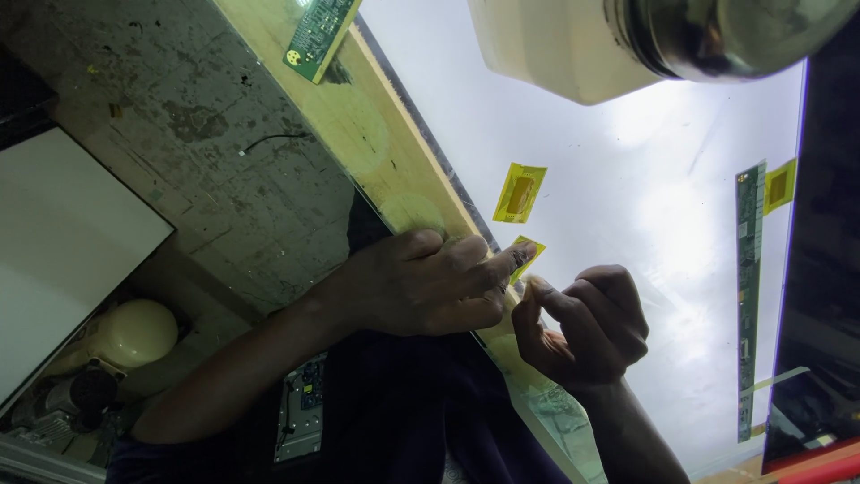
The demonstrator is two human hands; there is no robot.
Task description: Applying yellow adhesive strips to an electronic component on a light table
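Note:
My left hand rests on the edge of a bright backlit panel. Its forefinger and thumb pinch a small yellow flex tab at that edge. My right hand lies just right of it on the panel, fingers curled in and thumb tip up close under the same tab. I cannot make out anything inside the right hand. A second yellow tab lies flat on the panel a little above the hands.
A pale wooden strip runs along the panel's left edge, with a green circuit board at its top. A long green circuit strip with a yellow tab lies at the right. A cream-coloured housing with a dark lens hangs overhead. A white board leans at left.

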